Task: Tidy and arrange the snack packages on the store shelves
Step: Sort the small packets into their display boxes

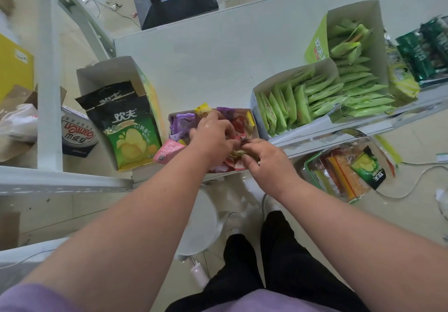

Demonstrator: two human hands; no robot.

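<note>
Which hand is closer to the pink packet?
Left. The left hand is just right of the pink packet; the right hand is farther right.

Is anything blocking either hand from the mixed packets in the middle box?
Nothing visible does. Both the left hand and the right hand are already inside the open-topped middle box, their fingers among the small packets. The chip bag box and the green packet box stand to either side, clear of the hands.

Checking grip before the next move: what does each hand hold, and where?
Right hand pinches a small yellow-green snack packet by its edge; left hand's hold cannot be told.
</note>
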